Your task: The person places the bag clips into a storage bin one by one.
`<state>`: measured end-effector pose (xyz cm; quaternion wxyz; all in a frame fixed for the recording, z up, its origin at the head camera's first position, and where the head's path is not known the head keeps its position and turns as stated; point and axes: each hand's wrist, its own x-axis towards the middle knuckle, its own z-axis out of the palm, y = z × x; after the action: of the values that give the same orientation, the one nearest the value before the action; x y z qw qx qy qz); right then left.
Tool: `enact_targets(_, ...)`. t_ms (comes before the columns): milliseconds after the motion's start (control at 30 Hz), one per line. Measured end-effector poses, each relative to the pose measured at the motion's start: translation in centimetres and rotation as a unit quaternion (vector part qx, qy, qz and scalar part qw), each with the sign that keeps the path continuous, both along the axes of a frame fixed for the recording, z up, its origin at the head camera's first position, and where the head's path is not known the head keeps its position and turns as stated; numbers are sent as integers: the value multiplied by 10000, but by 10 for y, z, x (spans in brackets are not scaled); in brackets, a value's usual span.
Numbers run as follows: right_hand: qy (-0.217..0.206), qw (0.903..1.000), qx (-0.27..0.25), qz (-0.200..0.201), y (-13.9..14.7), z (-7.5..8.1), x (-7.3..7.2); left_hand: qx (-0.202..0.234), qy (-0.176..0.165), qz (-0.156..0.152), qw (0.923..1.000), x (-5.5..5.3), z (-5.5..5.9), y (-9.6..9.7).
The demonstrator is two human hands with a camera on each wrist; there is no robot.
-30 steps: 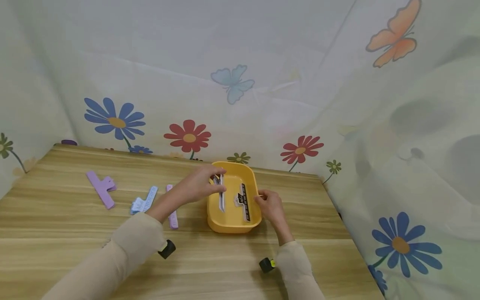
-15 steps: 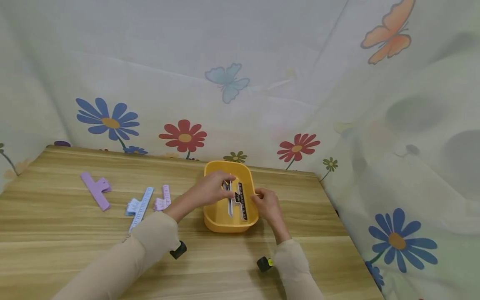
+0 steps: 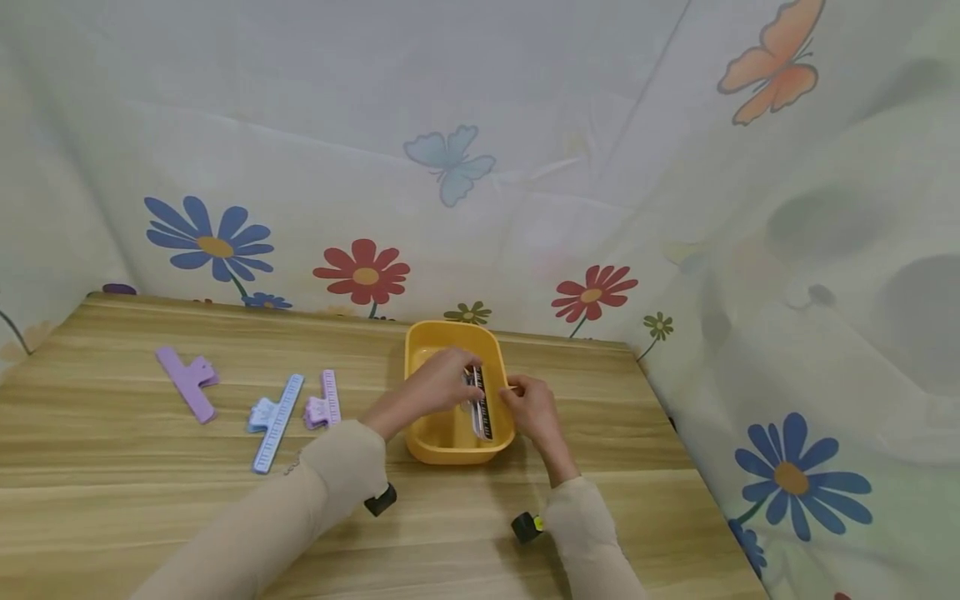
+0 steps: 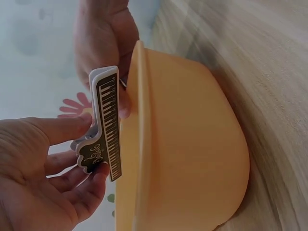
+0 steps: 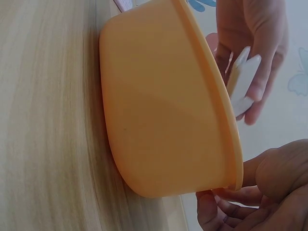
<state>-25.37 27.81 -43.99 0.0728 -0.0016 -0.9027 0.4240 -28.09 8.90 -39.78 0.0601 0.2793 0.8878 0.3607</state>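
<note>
My left hand is over the yellow plastic bin and pinches a white-edged clip with a black piano-key strip, between thumb and fingers. In the left wrist view the clip stands just above the rim, its scalloped handle toward the palm. Thumb and fingers of my right hand grip the bin's right rim, as the right wrist view also shows. A second black-and-white clip lies in the bin, mostly covered by the held one in the head view.
Left of the bin on the wooden table lie a plain purple clip, a light blue clip and a smaller lilac clip with key patterns. A printed cloth wall with flowers and butterflies rises behind.
My left hand has moved right across the bin with the clip, now over the second clip. More of the blue and lilac clips shows. The right hand keeps its grip on the rim.
</note>
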Motion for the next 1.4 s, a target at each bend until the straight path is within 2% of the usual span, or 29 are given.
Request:
enact_targets(267, 118, 9999, 18, 46, 1, 1, -1, -139, -79, 102, 9998, -4, -9, 17)
enact_targets(467, 43, 10000, -51, 70, 1, 2, 0, -175, -294, 194, 9992, -8, -13, 23)
enact_targets(900, 48, 9998, -67, 161, 2, 0, -1, -451, -159, 254, 9985, -17, -26, 28)
enact_targets(1400, -170, 9998, 39, 16, 1, 2, -1, -377, -294, 421, 9980, -27, -35, 29)
